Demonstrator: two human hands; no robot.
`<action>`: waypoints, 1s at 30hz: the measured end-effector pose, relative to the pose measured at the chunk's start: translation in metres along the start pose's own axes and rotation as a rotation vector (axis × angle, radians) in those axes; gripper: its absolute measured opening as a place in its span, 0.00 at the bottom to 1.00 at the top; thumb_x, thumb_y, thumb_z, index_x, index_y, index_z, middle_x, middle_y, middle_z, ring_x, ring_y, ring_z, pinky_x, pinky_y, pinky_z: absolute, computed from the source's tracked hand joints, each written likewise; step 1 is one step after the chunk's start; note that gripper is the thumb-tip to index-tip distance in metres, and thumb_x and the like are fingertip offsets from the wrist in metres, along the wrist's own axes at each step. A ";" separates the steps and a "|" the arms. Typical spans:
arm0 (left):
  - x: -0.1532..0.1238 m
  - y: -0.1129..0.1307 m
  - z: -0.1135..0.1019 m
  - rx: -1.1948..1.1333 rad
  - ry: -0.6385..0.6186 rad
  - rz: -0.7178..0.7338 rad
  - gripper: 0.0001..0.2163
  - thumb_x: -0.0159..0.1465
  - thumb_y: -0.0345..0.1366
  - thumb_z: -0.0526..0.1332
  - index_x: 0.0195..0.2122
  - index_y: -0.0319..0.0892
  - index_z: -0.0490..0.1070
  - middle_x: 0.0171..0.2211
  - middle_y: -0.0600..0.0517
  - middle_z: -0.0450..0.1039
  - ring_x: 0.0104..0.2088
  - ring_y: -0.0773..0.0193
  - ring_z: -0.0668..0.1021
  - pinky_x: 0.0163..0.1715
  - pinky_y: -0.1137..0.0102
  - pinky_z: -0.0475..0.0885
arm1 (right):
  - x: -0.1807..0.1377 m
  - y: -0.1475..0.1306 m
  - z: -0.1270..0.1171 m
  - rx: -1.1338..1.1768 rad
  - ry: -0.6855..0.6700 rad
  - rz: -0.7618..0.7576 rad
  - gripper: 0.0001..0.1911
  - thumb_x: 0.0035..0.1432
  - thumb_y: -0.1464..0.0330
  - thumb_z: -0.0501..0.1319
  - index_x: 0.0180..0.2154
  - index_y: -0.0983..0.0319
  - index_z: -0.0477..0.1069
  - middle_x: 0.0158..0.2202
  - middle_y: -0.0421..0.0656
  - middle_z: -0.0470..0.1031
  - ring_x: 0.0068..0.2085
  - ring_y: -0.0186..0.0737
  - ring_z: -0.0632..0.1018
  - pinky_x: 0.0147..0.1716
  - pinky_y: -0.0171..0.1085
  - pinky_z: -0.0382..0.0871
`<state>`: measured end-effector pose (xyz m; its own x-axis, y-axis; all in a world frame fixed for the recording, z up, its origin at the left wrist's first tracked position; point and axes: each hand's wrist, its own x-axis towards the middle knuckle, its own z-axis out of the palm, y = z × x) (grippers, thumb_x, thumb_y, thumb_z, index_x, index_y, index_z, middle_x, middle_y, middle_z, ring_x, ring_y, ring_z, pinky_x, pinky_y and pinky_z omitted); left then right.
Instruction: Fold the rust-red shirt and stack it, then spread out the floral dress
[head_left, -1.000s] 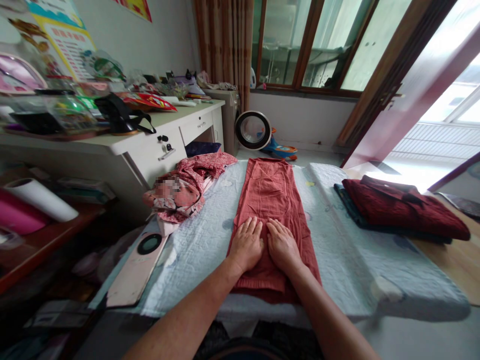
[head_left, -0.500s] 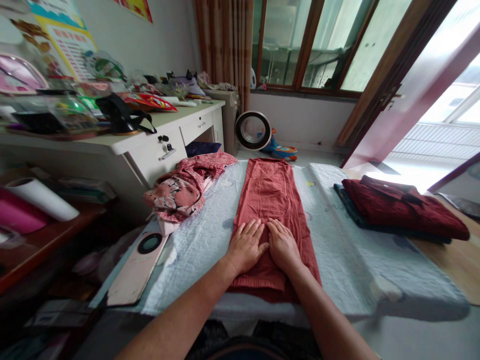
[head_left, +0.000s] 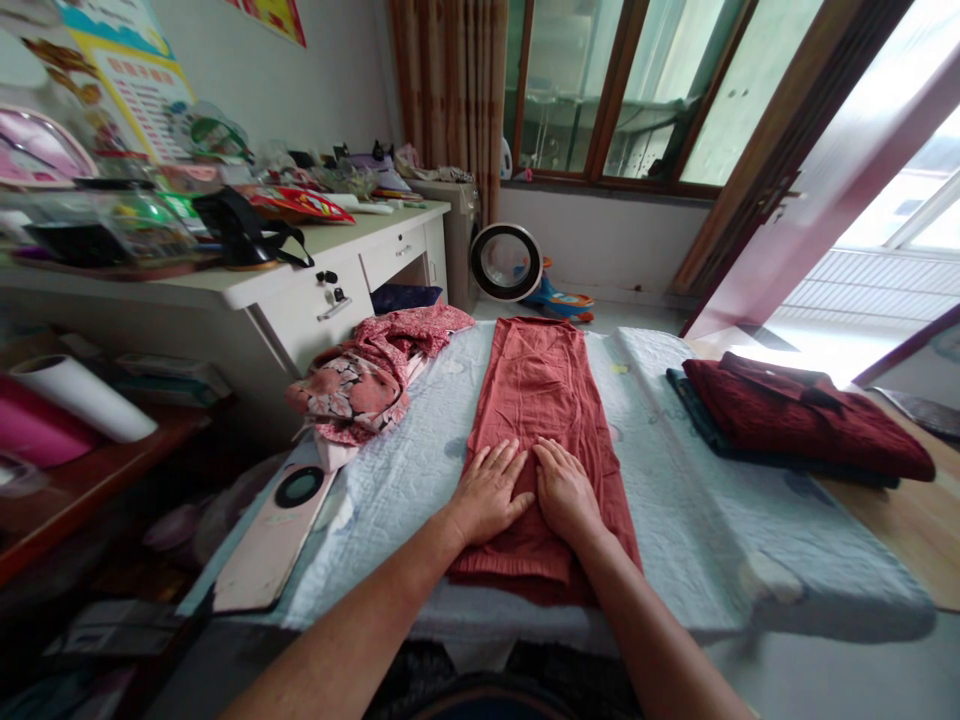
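Observation:
A rust-red pair of trousers [head_left: 536,375], folded lengthwise into a long strip, lies on the pale blue quilted cover [head_left: 682,510]. Its surface has light creases, and a gathered edge shows at the near end. My left hand [head_left: 491,490] rests flat on its near half, fingers stretched out and thumb pointing right. Beside it my right hand [head_left: 566,490] lies palm down on the same cloth, fingers extended forward and to the left. Neither hand grips anything. The cloth under both palms is hidden.
To the left lie a crumpled floral garment [head_left: 360,385] and a long pale board-like object [head_left: 270,545] with a dark round piece. Folded dark red clothes [head_left: 802,415] are stacked at the right. A cluttered desk [head_left: 292,300] borders the left; an open washer door [head_left: 506,262] stands beyond.
My left hand has shifted very slightly left, and the near left corner of the trousers spreads a little further left. My right hand stays almost in place.

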<state>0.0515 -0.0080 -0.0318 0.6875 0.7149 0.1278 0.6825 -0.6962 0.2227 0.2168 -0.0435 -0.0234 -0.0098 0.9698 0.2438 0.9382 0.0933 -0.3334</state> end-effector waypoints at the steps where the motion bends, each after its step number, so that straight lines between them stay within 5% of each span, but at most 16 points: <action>1: 0.000 0.000 0.001 0.000 0.011 0.001 0.30 0.70 0.51 0.48 0.68 0.39 0.52 0.69 0.42 0.50 0.69 0.54 0.54 0.67 0.53 0.51 | 0.000 0.000 0.000 0.000 0.000 0.000 0.22 0.66 0.72 0.46 0.58 0.66 0.68 0.62 0.49 0.67 0.64 0.42 0.64 0.64 0.42 0.55; 9: -0.001 -0.002 0.006 0.004 0.031 0.002 0.25 0.70 0.41 0.49 0.67 0.41 0.53 0.69 0.45 0.51 0.69 0.57 0.55 0.67 0.55 0.51 | 0.000 0.001 0.001 0.002 -0.007 -0.003 0.23 0.66 0.73 0.47 0.58 0.65 0.67 0.62 0.48 0.67 0.64 0.41 0.64 0.63 0.43 0.55; 24: -0.001 0.003 0.001 -0.034 0.034 -0.025 0.24 0.70 0.40 0.49 0.67 0.41 0.54 0.68 0.44 0.54 0.68 0.56 0.57 0.66 0.54 0.54 | -0.007 -0.016 -0.001 0.050 -0.046 -0.127 0.25 0.63 0.76 0.48 0.60 0.62 0.66 0.62 0.48 0.67 0.63 0.40 0.67 0.63 0.44 0.55; 30: 0.000 0.001 0.005 0.000 0.042 -0.017 0.25 0.70 0.42 0.48 0.67 0.41 0.53 0.68 0.44 0.54 0.68 0.57 0.56 0.67 0.55 0.53 | -0.010 -0.012 -0.004 -0.016 -0.097 -0.107 0.27 0.63 0.73 0.49 0.63 0.61 0.62 0.66 0.47 0.61 0.67 0.42 0.60 0.65 0.46 0.51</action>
<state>0.0534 -0.0091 -0.0363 0.6649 0.7285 0.1645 0.6939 -0.6841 0.2249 0.2064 -0.0555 -0.0185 -0.1426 0.9717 0.1882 0.9353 0.1945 -0.2956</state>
